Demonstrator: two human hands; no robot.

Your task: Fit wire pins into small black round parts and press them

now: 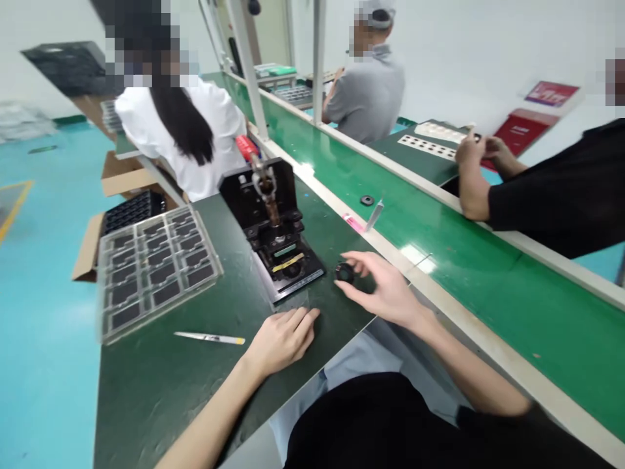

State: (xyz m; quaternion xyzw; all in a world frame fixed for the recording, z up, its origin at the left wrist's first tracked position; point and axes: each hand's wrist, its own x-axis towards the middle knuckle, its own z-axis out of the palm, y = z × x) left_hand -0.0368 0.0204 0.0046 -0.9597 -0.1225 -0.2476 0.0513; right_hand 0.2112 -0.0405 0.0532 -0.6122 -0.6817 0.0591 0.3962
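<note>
Between the thumb and fingers of my right hand [383, 286] is a small round black part [344, 273], held just above the table near its right edge. My left hand [286, 335] rests on the green table [151, 391] with its fingers curled together; their undersides are hidden, so I cannot make out whether anything is in them. Just beyond both hands stands a black hand press [276, 228] with a metal base and a yellow strip across its front. Left of my left hand lies a pair of tweezers [209, 338] with a yellow end.
A clear compartmented tray [159, 267] of dark flat pieces lies at the table's left. Along the right runs a green conveyor [454, 260] with a pale rail, carrying a black ring [367, 200]. Co-workers sit ahead and across; cardboard boxes [124, 176] stand on the floor.
</note>
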